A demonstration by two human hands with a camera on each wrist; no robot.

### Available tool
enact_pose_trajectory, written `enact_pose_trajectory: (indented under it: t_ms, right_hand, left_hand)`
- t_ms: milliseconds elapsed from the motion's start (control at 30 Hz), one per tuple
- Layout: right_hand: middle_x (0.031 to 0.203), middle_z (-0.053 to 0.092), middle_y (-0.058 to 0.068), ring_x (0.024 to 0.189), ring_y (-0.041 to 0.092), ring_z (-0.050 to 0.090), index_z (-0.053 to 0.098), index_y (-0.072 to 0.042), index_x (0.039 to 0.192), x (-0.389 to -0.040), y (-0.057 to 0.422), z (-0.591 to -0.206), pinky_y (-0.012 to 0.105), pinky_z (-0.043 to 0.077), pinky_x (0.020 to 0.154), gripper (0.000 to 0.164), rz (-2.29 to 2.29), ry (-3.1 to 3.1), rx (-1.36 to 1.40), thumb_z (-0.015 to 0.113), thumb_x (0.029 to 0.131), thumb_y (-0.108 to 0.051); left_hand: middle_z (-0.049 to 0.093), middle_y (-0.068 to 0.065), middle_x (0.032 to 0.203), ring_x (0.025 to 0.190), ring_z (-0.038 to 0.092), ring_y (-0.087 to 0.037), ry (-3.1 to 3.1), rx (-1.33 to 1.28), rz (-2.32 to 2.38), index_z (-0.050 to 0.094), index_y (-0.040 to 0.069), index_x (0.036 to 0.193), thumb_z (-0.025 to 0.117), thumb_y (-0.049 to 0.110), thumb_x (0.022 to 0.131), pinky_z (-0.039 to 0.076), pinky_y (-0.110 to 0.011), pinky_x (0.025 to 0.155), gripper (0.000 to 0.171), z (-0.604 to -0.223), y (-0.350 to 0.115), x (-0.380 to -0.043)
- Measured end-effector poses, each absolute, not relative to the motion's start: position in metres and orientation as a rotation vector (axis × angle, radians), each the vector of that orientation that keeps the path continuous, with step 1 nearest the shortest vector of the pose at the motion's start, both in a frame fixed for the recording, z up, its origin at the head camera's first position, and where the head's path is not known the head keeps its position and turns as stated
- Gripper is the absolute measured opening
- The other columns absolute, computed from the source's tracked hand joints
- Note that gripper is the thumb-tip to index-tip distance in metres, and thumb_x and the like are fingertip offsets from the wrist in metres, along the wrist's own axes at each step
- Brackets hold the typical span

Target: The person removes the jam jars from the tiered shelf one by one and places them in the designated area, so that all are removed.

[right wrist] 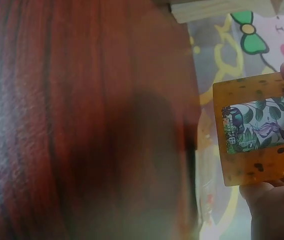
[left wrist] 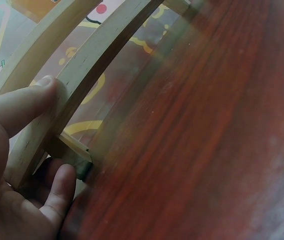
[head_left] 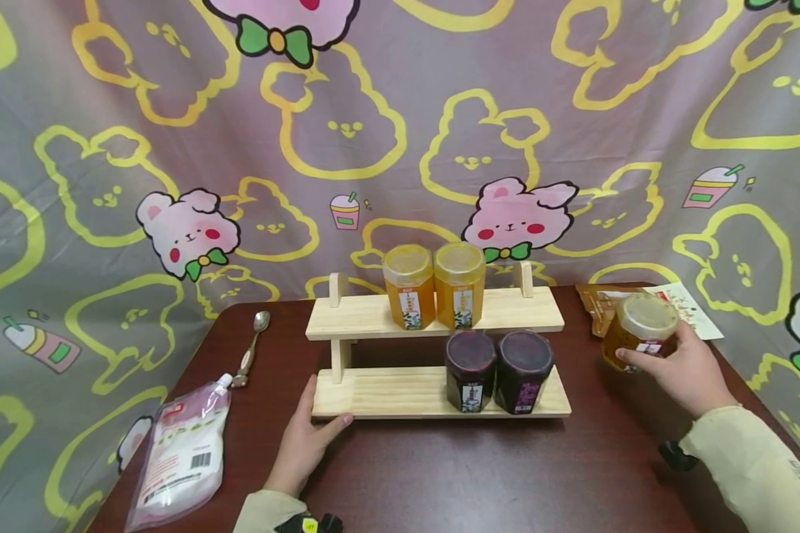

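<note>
Both hands were busy: our left hand rested against the front left corner of the pale two-tier wooden rack, thumb lying along the lower board's front edge and fingers at its end, loosely bent and steadying rather than clasping. Our right hand was wrapped around a clear hexagonal jar of amber honey with a frosted lid, held just above the dark red-brown wooden tabletop, well to the right of the rack. In the right wrist view the jar's leafy label faced the camera, with a thumb below and a fingertip at its upper corner.

To do this well, we judged the jar should stay upright, gripped by its flat sides rather than the lid, while the left hand kept the light rack from sliding.

Counting, we saw three amber honey jars: two side by side on the upper shelf, one in hand. Two dark purple jam jars stood on the lower shelf. One metal spoon, one white spouted pouch and some printed packets lay on the tabletop.
</note>
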State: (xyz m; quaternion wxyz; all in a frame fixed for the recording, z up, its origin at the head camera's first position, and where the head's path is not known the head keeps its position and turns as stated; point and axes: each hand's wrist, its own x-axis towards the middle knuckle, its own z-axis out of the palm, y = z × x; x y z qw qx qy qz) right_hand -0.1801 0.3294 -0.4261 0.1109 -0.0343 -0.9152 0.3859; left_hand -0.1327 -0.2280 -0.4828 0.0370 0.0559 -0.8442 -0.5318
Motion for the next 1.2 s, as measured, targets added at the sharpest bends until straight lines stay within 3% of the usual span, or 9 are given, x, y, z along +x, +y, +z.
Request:
enact_pose_trajectory:
  t_ms: [100, 167, 467, 800, 900, 1067, 1200]
  right_hand:
    - [0.126, 0.051, 0.033, 0.104, 0.041, 0.052, 0.035, 0.01, 0.142, -0.182, 0.331, -0.431, 0.023, 0.041, 0.066, 0.085, 1.135, -2.699, -0.126, 0.079, 0.087, -0.038]
    - [0.126, 0.051, 0.034, 0.105, 0.043, 0.052, 0.035, 0.01, 0.142, -0.182, 0.333, -0.434, 0.023, 0.04, 0.066, 0.085, 1.131, -2.698, -0.133, 0.079, 0.087, -0.038]
    - [0.121, 0.054, 0.031, 0.093, 0.023, 0.051, 0.038, 0.009, 0.14, -0.182, 0.341, -0.448, 0.017, 0.04, 0.062, 0.082, 1.107, -2.674, -0.155, 0.081, 0.086, -0.036]
    - [0.123, 0.052, 0.036, 0.102, 0.044, 0.054, 0.035, 0.011, 0.141, -0.186, 0.346, -0.456, 0.018, 0.039, 0.063, 0.085, 1.115, -2.691, -0.128, 0.081, 0.086, -0.034]
    - [0.124, 0.052, 0.037, 0.105, 0.047, 0.053, 0.034, 0.012, 0.141, -0.186, 0.346, -0.458, 0.027, 0.044, 0.07, 0.085, 1.106, -2.701, -0.133, 0.08, 0.086, -0.034]
    - [0.127, 0.048, 0.041, 0.11, 0.053, 0.05, 0.031, 0.014, 0.143, -0.187, 0.349, -0.461, 0.059, 0.044, 0.082, 0.089, 1.116, -2.726, -0.137, 0.079, 0.087, -0.036]
    - [0.128, 0.05, 0.04, 0.11, 0.052, 0.05, 0.033, 0.01, 0.145, -0.189, 0.353, -0.461, 0.061, 0.042, 0.082, 0.087, 1.11, -2.74, -0.097, 0.078, 0.088, -0.037]
  left_hand:
    - [0.025, -0.023, 0.162, 0.149, 0.02, -0.041, -2.585, 0.168, -1.641, 0.017, 0.004, 0.16, 0.086, 0.025, 0.081, 0.016, -0.06, 0.118, 0.107, -0.484, -0.228, -0.133]
    - [0.025, -0.022, 0.162, 0.149, 0.02, -0.041, -2.585, 0.172, -1.645, 0.017, 0.005, 0.16, 0.086, 0.025, 0.081, 0.016, -0.06, 0.118, 0.107, -0.484, -0.228, -0.133]
    - [0.024, -0.022, 0.162, 0.148, 0.02, -0.041, -2.597, 0.191, -1.658, 0.017, 0.006, 0.161, 0.086, 0.027, 0.081, 0.017, -0.061, 0.117, 0.107, -0.485, -0.228, -0.133]
    - [0.024, -0.022, 0.162, 0.149, 0.02, -0.04, -2.588, 0.185, -1.662, 0.016, 0.006, 0.161, 0.086, 0.027, 0.081, 0.017, -0.06, 0.118, 0.108, -0.485, -0.229, -0.133]
    - [0.024, -0.022, 0.162, 0.149, 0.02, -0.041, -2.587, 0.189, -1.668, 0.016, 0.006, 0.161, 0.086, 0.027, 0.082, 0.018, -0.06, 0.117, 0.108, -0.485, -0.229, -0.133]
    - [0.024, -0.022, 0.162, 0.148, 0.021, -0.041, -2.578, 0.187, -1.679, 0.016, 0.007, 0.161, 0.086, 0.027, 0.082, 0.019, -0.06, 0.117, 0.107, -0.484, -0.228, -0.133]
    - [0.025, -0.023, 0.162, 0.147, 0.022, -0.042, -2.57, 0.175, -1.669, 0.017, 0.007, 0.161, 0.086, 0.026, 0.081, 0.02, -0.06, 0.117, 0.107, -0.483, -0.228, -0.132]
